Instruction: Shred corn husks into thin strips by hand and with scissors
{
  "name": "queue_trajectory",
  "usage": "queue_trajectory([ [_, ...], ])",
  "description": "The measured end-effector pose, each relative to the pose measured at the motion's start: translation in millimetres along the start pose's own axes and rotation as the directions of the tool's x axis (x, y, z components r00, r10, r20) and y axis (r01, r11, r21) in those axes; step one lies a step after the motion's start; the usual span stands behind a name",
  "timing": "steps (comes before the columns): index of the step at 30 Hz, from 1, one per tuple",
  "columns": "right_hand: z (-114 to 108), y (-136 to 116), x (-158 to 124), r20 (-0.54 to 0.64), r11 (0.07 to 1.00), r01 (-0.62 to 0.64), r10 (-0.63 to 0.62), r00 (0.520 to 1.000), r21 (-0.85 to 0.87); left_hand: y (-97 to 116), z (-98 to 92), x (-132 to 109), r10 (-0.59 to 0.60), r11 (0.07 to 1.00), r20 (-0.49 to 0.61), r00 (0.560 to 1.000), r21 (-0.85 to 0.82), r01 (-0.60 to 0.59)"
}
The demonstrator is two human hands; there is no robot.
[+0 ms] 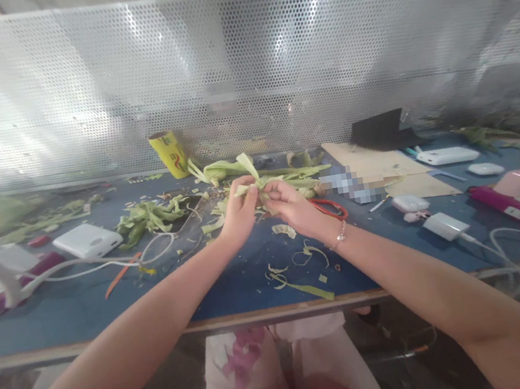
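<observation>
Green and papery, a leaf strip (248,180) is pinched between both hands above the middle of the blue counter (235,284). The left hand (238,214) closes thumb and fingertips on its upper end. The right hand (291,206), touching the left at 3 o'clock, grips the strip lower down with curled fingers. The work in hand looks like folding or splitting the strip. It seems thin and easy to tear, so handling it would call for a light, even pinch from both sides. Both forearms stretch forward and converge, wrists slightly raised, with a bracelet (342,233) on the right one. A leaf pile (296,174) lies just behind the hands at 1 o'clock, and trimmed scraps (299,287) lie at 6 o'clock. A yellow roll (169,155) stands at 11 o'clock, and a white power bank (87,240) lies at 9 o'clock.
</observation>
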State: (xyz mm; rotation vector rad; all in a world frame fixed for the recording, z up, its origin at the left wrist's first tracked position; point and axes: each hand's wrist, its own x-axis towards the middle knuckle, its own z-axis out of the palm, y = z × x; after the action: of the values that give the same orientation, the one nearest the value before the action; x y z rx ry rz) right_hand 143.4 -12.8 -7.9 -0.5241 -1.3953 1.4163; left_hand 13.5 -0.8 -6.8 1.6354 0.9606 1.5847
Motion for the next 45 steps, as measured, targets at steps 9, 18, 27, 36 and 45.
queue_trajectory([
  [9,4,-5,-6,0.086,0.987,-0.025,0.04,0.996,-0.161,0,2.0,1,-0.207,0.951,0.007,0.978,-0.232,0.203],
  [18,0,-2,-3,0.007,0.857,0.095,-0.106,0.994,-0.507,1,-4.3,3,-0.054,0.997,-0.052,0.997,0.05,0.056],
  [27,-5,-13,-12,0.184,0.377,0.419,-0.522,0.833,-0.826,-2,-9.8,1,0.069,0.982,0.117,0.991,0.17,-0.088],
  [36,-7,-11,-7,0.318,0.305,0.521,-0.521,0.792,-0.797,-5,-6.4,-1,0.093,0.944,0.234,0.968,0.288,-0.16],
  [45,-9,-13,-6,0.277,0.358,0.508,-0.531,0.801,-0.783,-8,-5.9,4,-0.019,0.979,0.147,0.989,0.203,-0.011],
])
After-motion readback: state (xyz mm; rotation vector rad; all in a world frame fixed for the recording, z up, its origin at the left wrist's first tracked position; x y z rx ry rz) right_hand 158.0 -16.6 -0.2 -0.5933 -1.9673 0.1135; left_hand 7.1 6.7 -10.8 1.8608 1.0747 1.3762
